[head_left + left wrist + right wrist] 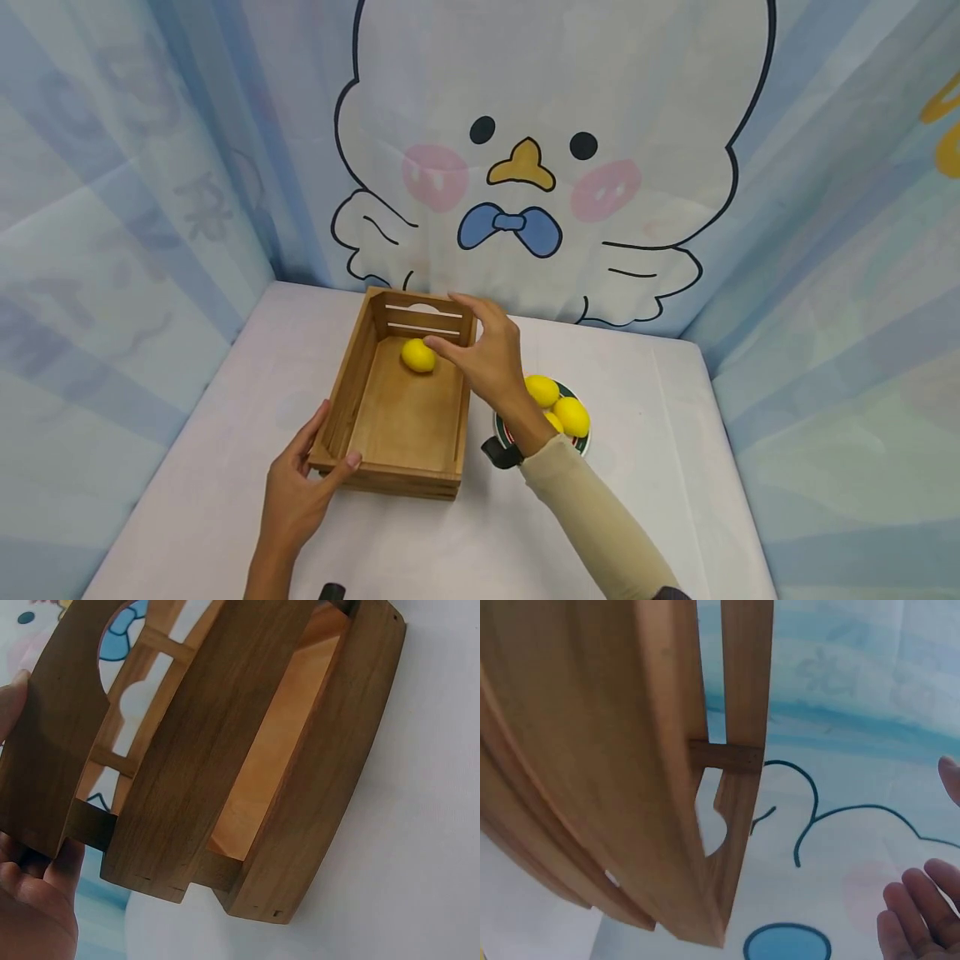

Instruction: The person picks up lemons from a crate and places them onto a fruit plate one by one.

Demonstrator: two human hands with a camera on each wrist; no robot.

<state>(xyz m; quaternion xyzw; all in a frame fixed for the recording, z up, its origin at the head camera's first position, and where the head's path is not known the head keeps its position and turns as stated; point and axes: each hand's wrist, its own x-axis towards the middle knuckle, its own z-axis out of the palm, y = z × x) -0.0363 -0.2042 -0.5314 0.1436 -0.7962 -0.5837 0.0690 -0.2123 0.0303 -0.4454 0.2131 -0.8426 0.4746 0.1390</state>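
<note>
A slatted wooden crate (408,425) sits on the table, with one yellow lemon (417,356) on its floor toward the far end. My left hand (294,496) grips the crate's near left corner, thumb over the top edge; the left wrist view shows the fingers (45,900) beneath the upper slat. Above the crate's far right side, my right hand (491,354) has its thumb and fingers spread apart. Its thumb tip overlaps the lemon's edge in the head view. The right wrist view shows that hand (922,919) with nothing between thumb and fingers.
Right of the crate, a dark-rimmed plate (584,442) carries several lemons (572,416), partly hidden by my right wrist. The white-covered table (645,500) is bordered by hanging curtains (112,250); the back one has a cartoon bird (525,75).
</note>
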